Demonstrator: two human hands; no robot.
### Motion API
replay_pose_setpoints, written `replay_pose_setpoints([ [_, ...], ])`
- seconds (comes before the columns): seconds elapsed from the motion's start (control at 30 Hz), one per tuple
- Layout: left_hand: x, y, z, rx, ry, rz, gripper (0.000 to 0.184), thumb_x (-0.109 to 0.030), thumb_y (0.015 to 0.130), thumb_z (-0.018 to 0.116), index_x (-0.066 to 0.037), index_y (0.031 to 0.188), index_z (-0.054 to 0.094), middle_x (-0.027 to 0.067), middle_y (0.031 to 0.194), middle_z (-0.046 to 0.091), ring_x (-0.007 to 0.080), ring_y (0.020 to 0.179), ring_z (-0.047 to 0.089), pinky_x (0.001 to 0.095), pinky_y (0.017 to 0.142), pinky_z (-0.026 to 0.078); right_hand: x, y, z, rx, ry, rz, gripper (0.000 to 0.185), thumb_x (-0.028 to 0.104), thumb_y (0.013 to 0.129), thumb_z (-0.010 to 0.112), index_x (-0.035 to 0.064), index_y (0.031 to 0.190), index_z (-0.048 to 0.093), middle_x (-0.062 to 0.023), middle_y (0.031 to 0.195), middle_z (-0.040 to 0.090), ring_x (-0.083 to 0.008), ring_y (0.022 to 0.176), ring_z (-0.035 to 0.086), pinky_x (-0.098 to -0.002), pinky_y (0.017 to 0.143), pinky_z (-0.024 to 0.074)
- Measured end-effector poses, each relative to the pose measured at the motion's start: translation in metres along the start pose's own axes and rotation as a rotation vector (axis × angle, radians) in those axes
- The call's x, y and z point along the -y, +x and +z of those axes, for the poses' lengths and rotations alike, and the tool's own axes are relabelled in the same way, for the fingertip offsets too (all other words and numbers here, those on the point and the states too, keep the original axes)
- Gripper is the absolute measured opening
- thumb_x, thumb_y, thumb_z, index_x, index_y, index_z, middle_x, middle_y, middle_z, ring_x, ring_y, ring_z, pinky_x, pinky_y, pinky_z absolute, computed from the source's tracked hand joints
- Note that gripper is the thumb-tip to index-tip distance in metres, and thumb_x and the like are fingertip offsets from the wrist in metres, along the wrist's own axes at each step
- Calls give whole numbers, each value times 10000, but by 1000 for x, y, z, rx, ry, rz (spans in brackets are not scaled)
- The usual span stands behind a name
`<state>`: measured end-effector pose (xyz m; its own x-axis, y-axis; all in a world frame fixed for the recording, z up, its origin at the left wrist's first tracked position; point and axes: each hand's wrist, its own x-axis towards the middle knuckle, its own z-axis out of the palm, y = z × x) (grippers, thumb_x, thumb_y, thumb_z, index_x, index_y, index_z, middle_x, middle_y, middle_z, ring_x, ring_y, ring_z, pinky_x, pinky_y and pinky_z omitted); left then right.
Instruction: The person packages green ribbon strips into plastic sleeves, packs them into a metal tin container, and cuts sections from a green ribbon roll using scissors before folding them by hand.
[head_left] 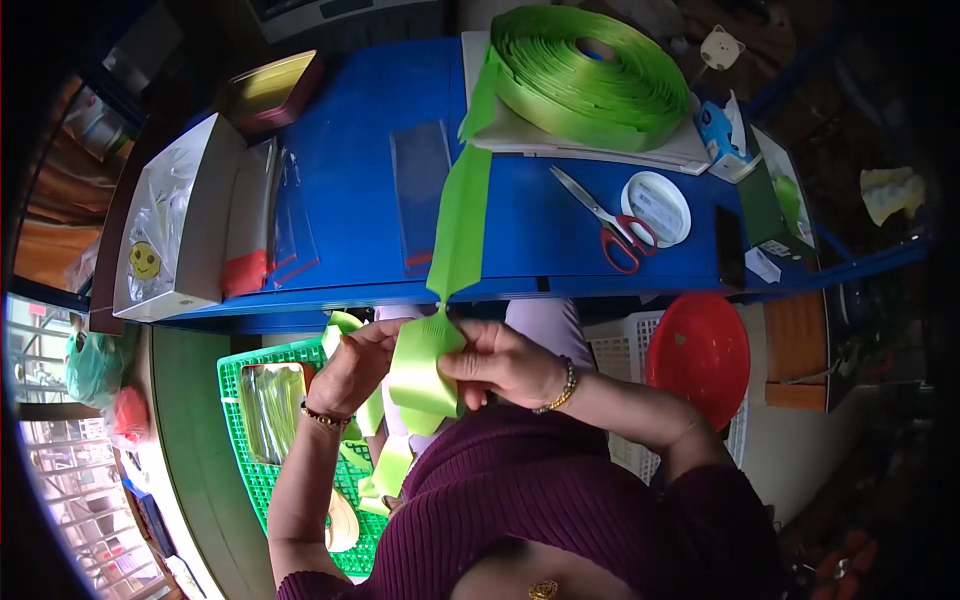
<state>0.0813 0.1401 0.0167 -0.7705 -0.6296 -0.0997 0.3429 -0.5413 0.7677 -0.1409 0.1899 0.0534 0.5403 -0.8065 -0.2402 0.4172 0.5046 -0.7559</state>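
Observation:
Both my hands hold a green satin ribbon point(463, 225) in front of my lap, just below the table's front edge. My left hand point(352, 366) closes on the ribbon at its left side. From the right, my right hand point(503, 362) presses the wide folded part with thumb and fingers. Above my hands the ribbon narrows to a pinched point, then runs up over the table to a large green roll point(590, 80). More ribbon hangs in loops below my left hand, over a green basket point(232, 400).
On the blue table point(355, 100) are red-handled scissors point(605, 215), a round white container point(656, 208), clear plastic bags point(420, 185), a white box point(205, 215) and a tissue pack point(722, 140). A red basin point(698, 360) stands at the lower right.

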Motion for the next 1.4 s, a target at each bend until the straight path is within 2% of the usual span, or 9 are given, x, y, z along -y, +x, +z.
replay_pose_setpoints([
  [0.17, 30, 32, -4, -170, -133, -269, 112, -18, 829, 626, -50, 936, 633, 43, 892, 653, 149, 852, 615, 281, 796, 476, 1, -30, -35, -126, -961, -122, 264, 214, 811, 685, 0, 933, 592, -57, 692, 620, -120, 647, 617, -245, 598, 490],
  [0.3, 46, 43, -5, -244, -166, -226, 80, -6, 837, 586, -66, 890, 589, 33, 836, 631, 161, 819, 610, 291, 779, 475, 48, -60, -116, -742, -1605, -455, 222, 174, 747, 695, 49, 899, 593, -98, 810, 642, -237, 711, 642, -339, 634, 507],
  [0.47, 56, 49, 11, -291, -304, -170, 82, -16, 846, 546, -73, 896, 576, 50, 851, 634, 177, 797, 615, 312, 761, 487, 74, -77, -186, -925, -2132, 79, 196, 134, 737, 624, 24, 885, 560, -150, 887, 610, -298, 894, 596, -409, 748, 482],
  [0.8, 76, 31, 8, -414, -215, -203, 128, 32, 817, 610, -12, 936, 627, 81, 908, 663, 193, 833, 643, 305, 778, 519, 92, -56, -187, -940, -1997, 247, 242, 281, 666, 684, 64, 772, 669, -145, 766, 662, -303, 778, 651, -400, 696, 503],
  [0.9, 67, 30, 16, -348, -107, -196, 210, 39, 791, 633, 16, 999, 619, 80, 940, 659, 178, 850, 636, 286, 763, 512, 97, -76, -185, -847, -1539, 196, 211, 272, 677, 634, 65, 702, 671, -144, 740, 648, -263, 681, 641, -369, 625, 488],
  [1.0, 57, 27, 24, -327, 333, -243, 270, -73, 796, 627, 21, 1048, 604, 84, 946, 654, 161, 830, 628, 289, 756, 510, 76, -106, -162, -546, -745, -24, 118, -18, 805, 512, -19, 913, 561, -41, 774, 580, -111, 634, 555, -239, 558, 448],
  [1.07, 80, 19, 11, -367, -36, -257, 274, -36, 805, 621, 37, 1068, 590, 101, 968, 656, 173, 852, 639, 287, 768, 516, 52, -122, -138, -431, -625, 11, 137, 43, 863, 559, -6, 984, 518, -24, 799, 550, -91, 675, 523, -229, 633, 456],
  [1.2, 85, 12, 14, -445, -110, -271, 279, -20, 797, 643, 36, 1067, 603, 102, 993, 658, 175, 866, 641, 297, 803, 507, 6, -139, -112, -306, -196, 452, 246, 78, 833, 619, 26, 1038, 493, -2, 840, 503, -92, 703, 520, -204, 668, 456],
  [1.4, 89, 1, 4, -503, 57, -210, 236, -47, 794, 662, 21, 1018, 639, 77, 923, 677, 137, 824, 637, 275, 799, 488, -31, -117, -116, -60, -408, 743, 296, 75, 815, 640, 38, 1058, 476, -3, 857, 498, -70, 692, 561, -200, 624, 469],
])
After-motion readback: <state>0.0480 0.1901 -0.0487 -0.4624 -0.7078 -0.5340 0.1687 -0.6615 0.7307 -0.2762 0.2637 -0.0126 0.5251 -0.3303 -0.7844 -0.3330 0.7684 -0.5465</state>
